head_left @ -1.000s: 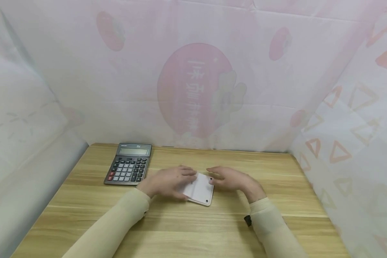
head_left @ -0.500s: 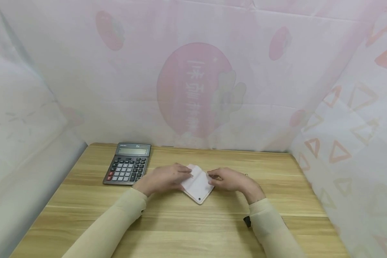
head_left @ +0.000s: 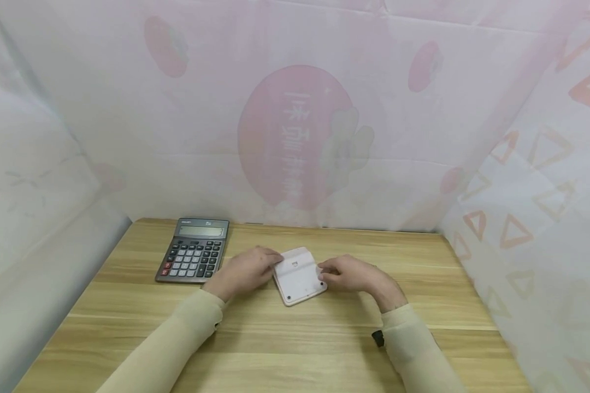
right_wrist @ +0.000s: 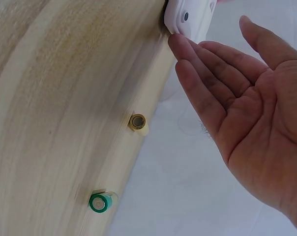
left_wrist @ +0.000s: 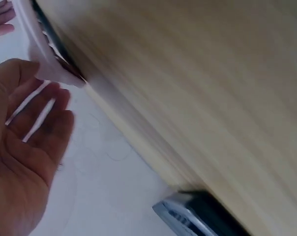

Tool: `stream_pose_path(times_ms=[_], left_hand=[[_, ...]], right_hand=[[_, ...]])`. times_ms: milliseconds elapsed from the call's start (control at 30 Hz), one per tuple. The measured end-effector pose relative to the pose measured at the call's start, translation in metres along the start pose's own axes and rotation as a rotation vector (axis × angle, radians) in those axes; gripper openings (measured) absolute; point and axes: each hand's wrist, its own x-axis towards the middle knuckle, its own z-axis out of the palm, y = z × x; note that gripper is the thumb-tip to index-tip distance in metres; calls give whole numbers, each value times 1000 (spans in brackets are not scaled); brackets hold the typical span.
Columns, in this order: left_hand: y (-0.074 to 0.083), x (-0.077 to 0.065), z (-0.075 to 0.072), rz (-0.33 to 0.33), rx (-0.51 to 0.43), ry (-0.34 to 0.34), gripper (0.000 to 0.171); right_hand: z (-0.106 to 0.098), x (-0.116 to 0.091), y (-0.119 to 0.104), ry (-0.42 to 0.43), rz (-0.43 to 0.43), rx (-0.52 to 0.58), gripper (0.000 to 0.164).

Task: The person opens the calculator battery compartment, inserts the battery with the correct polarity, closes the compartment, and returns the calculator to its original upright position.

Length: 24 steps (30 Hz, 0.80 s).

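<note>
1 pale device (head_left: 299,284) is lying back-up on the surface (head_left: 285,349), between 2 hands. The right hand's (head_left: 349,273) relaxed fingers are touching its right edge; the left hand's (head_left: 246,271) are meeting its left corner, though whether they are grasping I cannot tell. 2 batteries (right_wrist: 100,202) are resting beyond, nearly hidden overhead. 1 calculator (head_left: 193,251) is lying leftward, cropped in the left wrist view.

makeshift booth (head_left: 34,218): printed sheet walls (head_left: 398,136), wood-grain table (head_left: 295,349)
</note>
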Motion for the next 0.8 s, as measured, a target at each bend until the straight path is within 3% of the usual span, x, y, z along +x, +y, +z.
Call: stream_pose_path(times_ms=[200,367,567,800], left_hand=[[13,1,4,-123,-123,1,39],[17,1,8,-188,-130,-8,45],[15,4,9,-144,-155,-12,44],[7,6,8,-76,-204,-54,49]], right_hand=[[0,-2,-2,-15,-17,19,43],[0,-2,-4,-21,-19,32,44],[-2,2,-8,37,-15,35,42],[-1,12,-16,121,-29,-124,38]])
